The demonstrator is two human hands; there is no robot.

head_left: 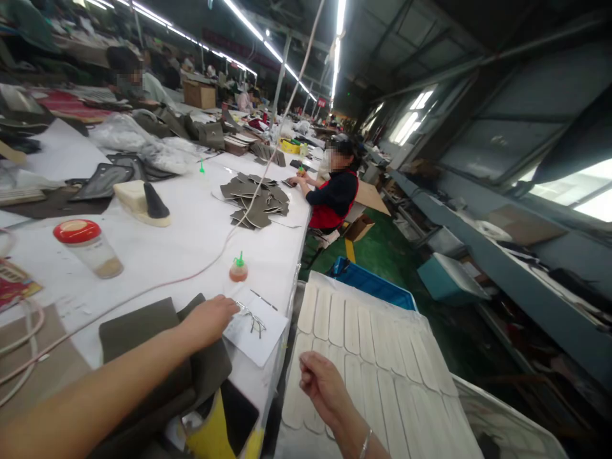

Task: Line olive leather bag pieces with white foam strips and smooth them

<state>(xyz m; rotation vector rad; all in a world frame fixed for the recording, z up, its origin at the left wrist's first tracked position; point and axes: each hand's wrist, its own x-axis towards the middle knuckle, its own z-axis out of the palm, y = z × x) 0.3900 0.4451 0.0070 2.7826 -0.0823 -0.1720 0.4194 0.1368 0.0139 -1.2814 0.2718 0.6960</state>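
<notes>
My left hand (pixel 210 320) reaches over the white table, fingers together and bent down. Its fingertips meet one end of a pair of eyeglasses (pixel 257 324), which lies on a white sheet of paper (pixel 262 350). Beyond the glasses is a thin dark pen-like stick (pixel 264 299). Under my left forearm lie dark grey-brown material pieces (pixel 143 319). My right hand (pixel 325 386) is closed, thumb against curled fingers, above rows of long off-white strips (pixel 377 376); whatever it may hold is hidden. A small bottle with a green nozzle (pixel 238 269) stands past my left hand.
A red-lidded jar (pixel 88 248) and a cream block (pixel 138 203) are on the left. A pale hose (pixel 191 278) crosses the table. Farther along lie dark cut pieces (pixel 255 197), and a person in a red apron (pixel 335 197) sits there. A blue crate (pixel 375 285) adjoins the strips.
</notes>
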